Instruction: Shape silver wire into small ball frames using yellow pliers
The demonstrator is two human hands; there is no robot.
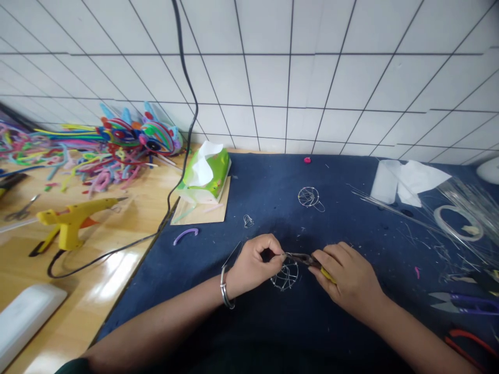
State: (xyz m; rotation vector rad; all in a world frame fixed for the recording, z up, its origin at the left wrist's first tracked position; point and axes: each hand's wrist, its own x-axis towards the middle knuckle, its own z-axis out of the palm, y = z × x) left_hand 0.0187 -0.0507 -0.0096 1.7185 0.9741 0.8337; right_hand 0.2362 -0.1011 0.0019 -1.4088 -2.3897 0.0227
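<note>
Right hand, clenched on pliers whose long axis points leftward; left hand, pinching at their tips (apparently fine wire); round wire frame, just bodyward of those tips, nearer the left.

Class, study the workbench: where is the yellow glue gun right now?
In the head view, the glue gun is on the left, on the wooden tabletop, just right of the small scissors and nearer the person than the fuzzy stems.
</note>
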